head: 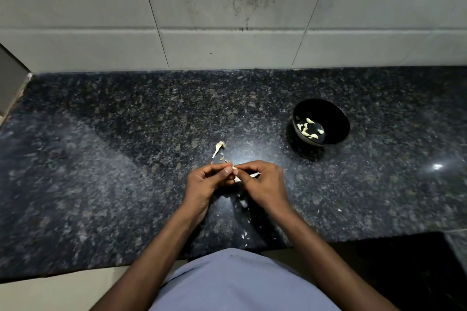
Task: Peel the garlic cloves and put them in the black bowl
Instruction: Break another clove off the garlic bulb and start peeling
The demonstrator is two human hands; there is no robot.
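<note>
Counter: dark speckled granite countertop [126, 159], running below a wall of pale rectangular tiles [202, 20].
Bowl: round black bowl [328, 113] stands on the counter to the right, well apart from the hands; several peeled pale garlic cloves [309, 129] lie inside.
Hands: left hand [207, 184] and right hand [262, 184] meet fingertip to fingertip, both pinching a small white garlic clove [236, 179] between them.
Scraps: papery white garlic skins [218, 149] lie just beyond the hands.
</note>
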